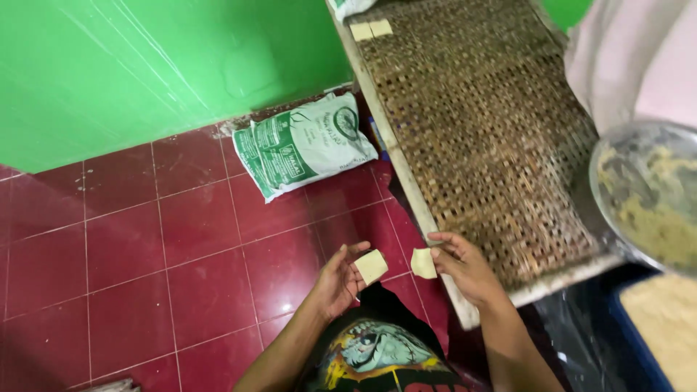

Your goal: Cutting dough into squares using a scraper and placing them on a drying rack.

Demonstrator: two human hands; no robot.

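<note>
the left hand [338,279] pinches a pale square piece [372,266] in its fingertips. the right hand [465,267] pinches a second pale piece [423,263] just beside it; the two hands are a little apart. the right hand rests at the edge of a woven tray [479,131]. beyond the right hand sits a metal bowl [642,192]; beyond the left hand, a sack [305,144] lies on the red floor [145,276].

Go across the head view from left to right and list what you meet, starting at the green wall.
Green wall → white sack on the red floor → left hand holding a pale square piece → second pale piece in the right hand → woven tray → metal bowl.
</note>
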